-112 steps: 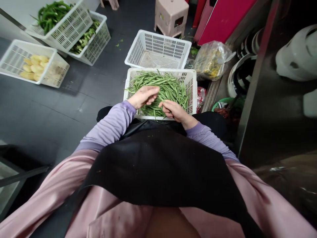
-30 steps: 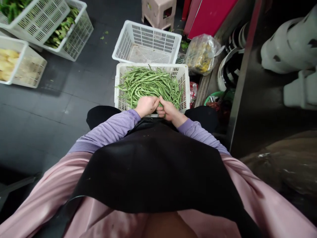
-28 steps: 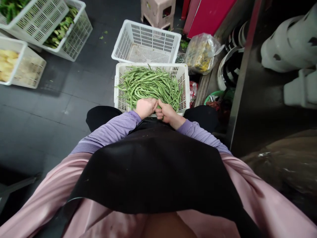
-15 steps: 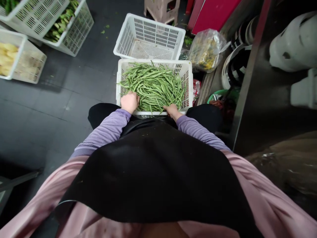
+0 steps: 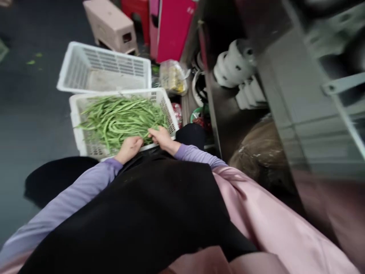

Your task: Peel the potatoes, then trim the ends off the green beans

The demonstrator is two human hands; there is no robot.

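Observation:
Long green beans [image 5: 122,118] lie heaped in a white slotted basket [image 5: 76,118] between my knees. My left hand [image 5: 129,148] is closed at the near edge of the heap, with its fingers curled; what it holds, if anything, is hidden. Just to its right, my right hand [image 5: 162,137] is pinched over the beans by the basket's near right corner. Whatever is between its fingertips is too small to make out.
Behind the beans stands a second white basket [image 5: 64,72] with bare slotted walls. Farther back is a beige stool [image 5: 114,24]. A clear bag [image 5: 172,76] with yellow pieces, a green basin [image 5: 196,113] and a metal shelf with white containers [image 5: 234,66] are at the right.
The view has swung right, so the baskets appear farther left. My left hand has moved rightward along the basket's near side, and my two hands are now close together.

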